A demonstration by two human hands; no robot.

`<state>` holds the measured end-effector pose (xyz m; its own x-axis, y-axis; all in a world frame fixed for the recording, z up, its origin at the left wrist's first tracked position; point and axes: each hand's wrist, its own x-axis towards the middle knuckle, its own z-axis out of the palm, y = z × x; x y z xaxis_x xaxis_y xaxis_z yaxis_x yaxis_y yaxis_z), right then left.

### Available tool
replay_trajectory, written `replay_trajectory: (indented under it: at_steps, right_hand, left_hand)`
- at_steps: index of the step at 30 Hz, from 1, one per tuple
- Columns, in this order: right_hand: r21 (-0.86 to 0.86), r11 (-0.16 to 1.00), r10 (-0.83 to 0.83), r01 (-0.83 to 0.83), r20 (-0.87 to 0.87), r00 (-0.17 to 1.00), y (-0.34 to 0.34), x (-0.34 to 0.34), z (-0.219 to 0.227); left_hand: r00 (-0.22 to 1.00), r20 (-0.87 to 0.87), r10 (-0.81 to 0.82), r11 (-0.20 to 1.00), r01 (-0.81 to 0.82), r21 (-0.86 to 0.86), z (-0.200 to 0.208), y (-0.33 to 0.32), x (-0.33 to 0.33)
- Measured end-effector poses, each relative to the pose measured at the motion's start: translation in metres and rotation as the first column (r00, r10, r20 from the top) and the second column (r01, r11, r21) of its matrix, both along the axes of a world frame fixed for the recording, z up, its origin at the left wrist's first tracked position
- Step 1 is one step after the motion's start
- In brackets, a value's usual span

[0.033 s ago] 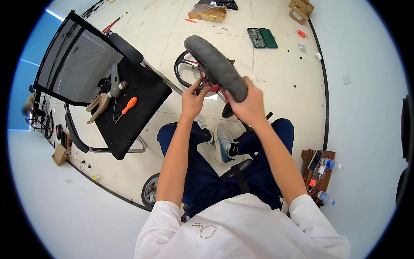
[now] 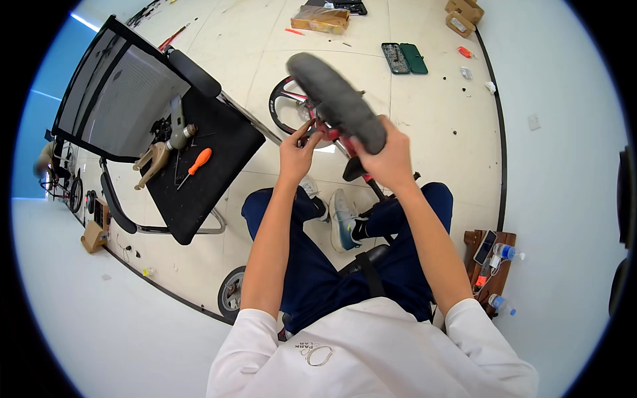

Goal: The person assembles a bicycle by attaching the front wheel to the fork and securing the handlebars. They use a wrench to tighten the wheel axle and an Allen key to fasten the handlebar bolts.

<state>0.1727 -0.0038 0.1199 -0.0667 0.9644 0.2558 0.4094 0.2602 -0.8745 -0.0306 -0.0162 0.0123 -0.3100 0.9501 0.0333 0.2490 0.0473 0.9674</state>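
A small wheel with a thick dark grey tire (image 2: 332, 93) stands tilted over the red frame (image 2: 351, 147) of a small bike. My right hand (image 2: 390, 159) is closed on the tire's near right end, with the thumb on its underside. At the red part beneath the tire, my left hand (image 2: 296, 156) is closed in a pinch; what lies between its fingertips is too small and dark to make out. Behind the tire, on the floor, a second wheel with a black rim (image 2: 273, 106) shows in part. The hub is mostly hidden.
To the left, a black office chair (image 2: 232, 142) bears an orange-handled screwdriver (image 2: 200, 161) and a metal fork (image 2: 156, 159). A green case (image 2: 414, 58) lies open ahead. At right, a wooden stand (image 2: 472, 249) holds bottles and a phone. Another wheel (image 2: 229, 292) rests by my left leg.
The tire has shifted slightly to the right, my right hand moving with it, and more of the red frame shows below. My left hand stays in place.
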Motion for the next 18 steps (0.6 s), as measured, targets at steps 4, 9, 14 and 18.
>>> replay_trajectory:
  at_steps: [4,9,14,18]
  right_hand:
    - [0.019,0.999,-0.042,0.043,-0.043,0.998,0.015,0.013,-0.007]
    - [-0.003,1.0,0.006,-0.006,-0.012,1.0,0.008,0.02,-0.016]
    - [0.015,1.0,-0.016,0.016,-0.018,1.0,0.003,0.008,-0.011]
    - [0.012,0.994,-0.113,0.113,-0.024,0.993,0.009,0.008,-0.001]
  left_hand:
    - [0.983,0.146,0.111,0.991,-0.12,0.056,0.058,-0.009,-0.012]
    - [0.946,-0.323,0.033,0.988,0.019,0.156,0.141,0.002,-0.065]
    - [0.512,-0.826,-0.234,0.972,0.121,-0.2,0.069,0.0,-0.153]
    - [0.442,-0.873,-0.208,0.973,0.002,-0.231,0.009,0.001,-0.202]
